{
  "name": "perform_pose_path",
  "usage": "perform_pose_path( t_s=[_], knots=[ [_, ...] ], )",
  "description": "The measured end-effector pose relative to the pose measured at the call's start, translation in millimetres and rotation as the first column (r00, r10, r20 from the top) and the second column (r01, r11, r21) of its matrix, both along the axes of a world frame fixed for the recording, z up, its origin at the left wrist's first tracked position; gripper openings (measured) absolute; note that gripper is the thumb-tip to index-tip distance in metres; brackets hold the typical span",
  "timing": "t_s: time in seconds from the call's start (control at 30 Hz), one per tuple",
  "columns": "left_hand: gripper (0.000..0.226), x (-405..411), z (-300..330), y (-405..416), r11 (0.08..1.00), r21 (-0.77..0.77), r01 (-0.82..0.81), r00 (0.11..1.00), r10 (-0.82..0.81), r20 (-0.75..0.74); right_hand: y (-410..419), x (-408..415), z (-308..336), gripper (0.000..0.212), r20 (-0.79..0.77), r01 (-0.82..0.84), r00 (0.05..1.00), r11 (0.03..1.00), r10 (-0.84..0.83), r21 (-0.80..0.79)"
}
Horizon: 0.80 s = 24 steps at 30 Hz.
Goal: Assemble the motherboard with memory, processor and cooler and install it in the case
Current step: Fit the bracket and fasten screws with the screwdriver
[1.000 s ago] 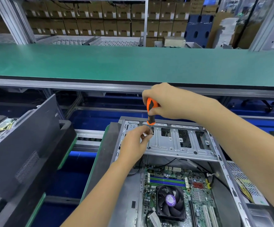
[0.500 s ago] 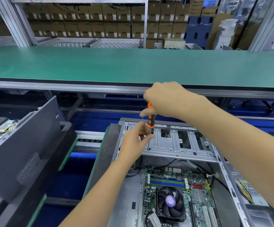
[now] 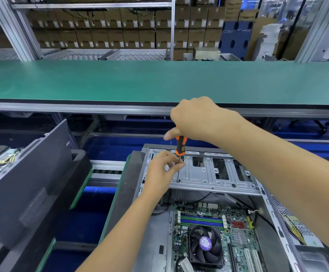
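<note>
An open grey computer case (image 3: 265, 195) lies in front of me with a green motherboard (image 3: 238, 230) inside it, carrying memory sticks (image 3: 201, 220) and a black cooler fan (image 3: 204, 246). My right hand (image 3: 197, 118) grips the orange and black handle of a screwdriver (image 3: 180, 148) held upright over the case's silver drive bracket (image 3: 216, 177). My left hand (image 3: 163, 169) pinches the thin shaft just below the handle. The tip stands at a hole in the bracket.
A dark case side panel (image 3: 28, 185) leans at the left. A long green workbench (image 3: 159, 81) runs across behind the case, with stacked cardboard boxes (image 3: 104, 30) on shelves beyond. A power supply with yellow cables (image 3: 297, 230) lies right of the case.
The screwdriver has come down toward the bracket, my right hand lowering with it. My left hand has stayed on the shaft.
</note>
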<state>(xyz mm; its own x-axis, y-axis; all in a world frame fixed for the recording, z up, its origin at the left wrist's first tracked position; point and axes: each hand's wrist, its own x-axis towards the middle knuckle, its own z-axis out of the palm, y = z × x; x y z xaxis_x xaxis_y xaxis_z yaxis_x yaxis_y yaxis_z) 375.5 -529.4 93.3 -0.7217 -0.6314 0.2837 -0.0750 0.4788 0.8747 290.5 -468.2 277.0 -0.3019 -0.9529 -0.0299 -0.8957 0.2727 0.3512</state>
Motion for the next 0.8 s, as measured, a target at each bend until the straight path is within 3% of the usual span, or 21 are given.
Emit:
perform_pose_path(
  t_s=[0.07, 0.13, 0.27, 0.33, 0.47, 0.53, 0.7, 0.73, 0.8],
  knots=[
    [0.007, 0, 3, -1, 0.999, -0.016, 0.038, 0.999, -0.038, 0.011, 1, -3, -2, 0.025, 0.142, -0.085, 0.987, 0.994, 0.076, 0.062],
    [0.012, 1, 5, -3, 0.999, -0.004, 0.053, 0.999, -0.052, 0.008, 2, -5, -2, 0.017, 0.184, -0.129, 0.975, 0.991, 0.122, 0.027],
    [0.012, -1, 6, -3, 0.998, 0.049, 0.039, 0.999, -0.039, -0.002, -2, 1, -4, 0.057, -0.059, -0.031, 0.998, 0.999, 0.03, -0.03],
    [0.014, -3, 4, -2, 0.999, 0.043, 0.009, 1.0, -0.009, -0.006, -3, 2, -5, 0.061, -0.1, -0.021, 0.995, 0.999, 0.017, -0.04],
    [0.012, -3, 4, -4, 0.999, 0.034, 0.001, 1.0, 0.0, -0.025, 2, 0, -2, 0.026, 0.178, -0.135, 0.976, 0.989, 0.122, 0.063],
    [0.013, -3, 6, -7, 1.0, 0.013, 0.018, 0.999, -0.017, -0.046, 2, 0, 1, 0.021, 0.154, -0.153, 0.977, 0.988, 0.146, 0.036],
    [0.01, -1, 7, -5, 0.999, 0.003, 0.051, 0.998, -0.051, -0.045, -8, 4, -4, 0.058, -0.134, -0.027, 0.991, 0.999, 0.02, -0.046],
    [0.01, -1, 7, -5, 0.999, 0.002, 0.055, 0.998, -0.054, -0.042, -8, 2, -5, 0.056, -0.11, -0.024, 0.994, 0.999, 0.019, -0.038],
    [0.011, 0, 8, -6, 0.998, -0.008, 0.063, 0.998, -0.064, -0.029, -6, -6, -4, 0.03, 0.086, -0.054, 0.995, 0.998, 0.05, 0.036]
  ],
)
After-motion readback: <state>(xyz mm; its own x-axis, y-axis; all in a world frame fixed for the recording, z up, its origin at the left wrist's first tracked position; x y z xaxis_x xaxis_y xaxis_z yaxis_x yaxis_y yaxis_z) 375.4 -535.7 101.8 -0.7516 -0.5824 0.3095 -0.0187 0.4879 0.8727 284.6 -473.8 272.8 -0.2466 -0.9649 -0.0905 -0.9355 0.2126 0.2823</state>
